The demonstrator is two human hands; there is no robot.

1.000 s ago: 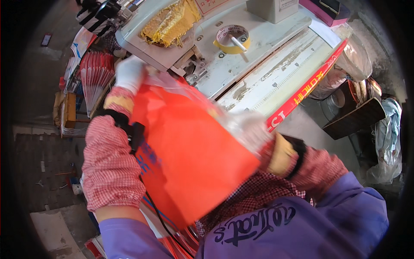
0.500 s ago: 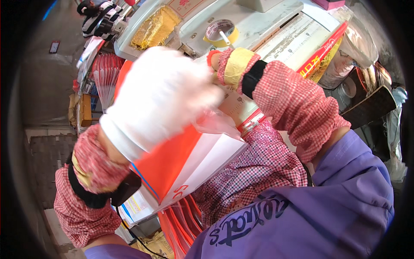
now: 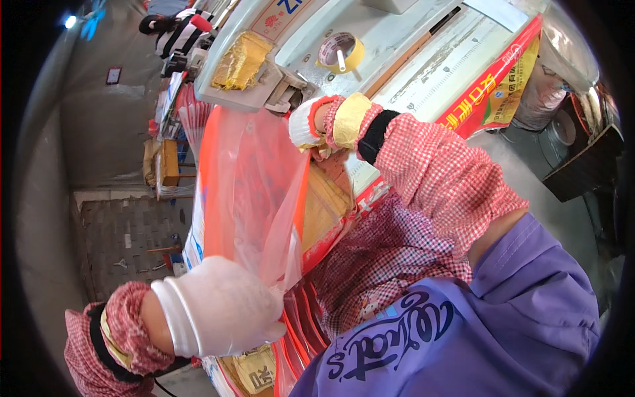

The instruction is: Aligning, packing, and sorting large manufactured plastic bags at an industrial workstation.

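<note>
A clear plastic bag with orange edges (image 3: 254,192) is stretched between my two gloved hands. My left hand (image 3: 221,308), in a white glove, grips the bag's near end at the lower left. My right hand (image 3: 309,127), also in a white glove with a checked sleeve behind it, holds the bag's far end close to the grey machine (image 3: 390,46). Under the bag lies a stack of flat red and yellow printed packs (image 3: 327,205). The fingers of my right hand are partly hidden behind the bag.
A roll of yellow tape (image 3: 340,51) sits on the machine top beside a gold foil patch (image 3: 241,61). More red packs (image 3: 301,331) fan out below my left hand. A dark stand (image 3: 582,172) is at the right, a paved floor (image 3: 126,245) at the left.
My left hand has dropped from high in front of the camera to the lower left. The orange bag now hangs stretched lengthwise, and my right hand has moved closer to the machine.
</note>
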